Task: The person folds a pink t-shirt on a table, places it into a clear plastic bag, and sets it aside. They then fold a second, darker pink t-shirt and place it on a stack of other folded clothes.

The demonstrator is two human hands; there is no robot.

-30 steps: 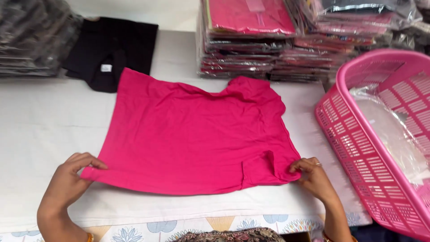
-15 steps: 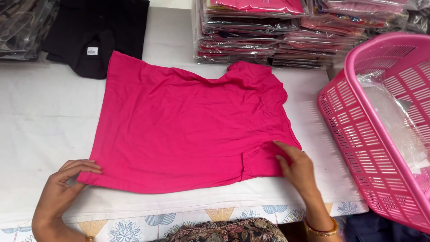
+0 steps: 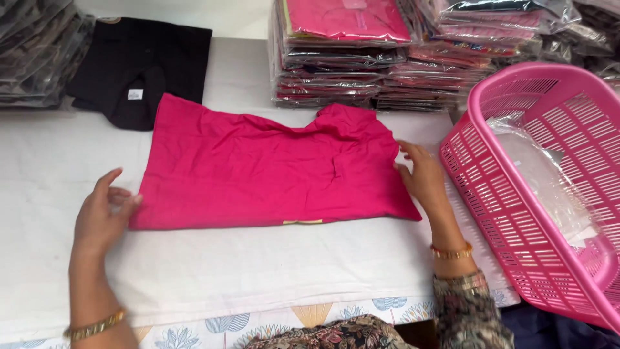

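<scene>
The left hand (image 3: 103,210) rests at the lower left corner of the pink garment (image 3: 271,168), fingers loosely spread and curled toward the cloth's edge; its fingertips touch or nearly touch the hem, but whether they pinch the fabric cannot be told. The right hand (image 3: 423,174) lies flat and open against the garment's right edge, palm down, pressing rather than grasping. The garment lies between the two hands, spread flat on the white table cover (image 3: 226,271), folded into a rough rectangle with a bunched, rumpled upper right corner.

The cloth is a soft, matte knit with shallow creases running across it; a small pale strip shows at its lower edge. Both wrists carry gold bangles, and the right sleeve is patterned.

Below the garment the white cover continues to a printed floral border near the person. To the right, just beside the right hand, stands a pink plastic basket (image 3: 549,194) with slotted walls, holding clear plastic bags (image 3: 549,174). Behind the garment sit stacks of bagged garments (image 3: 361,58), glossy and tightly piled. At upper left a black garment (image 3: 145,68) lies flat, close to the pink one's upper left corner.
</scene>
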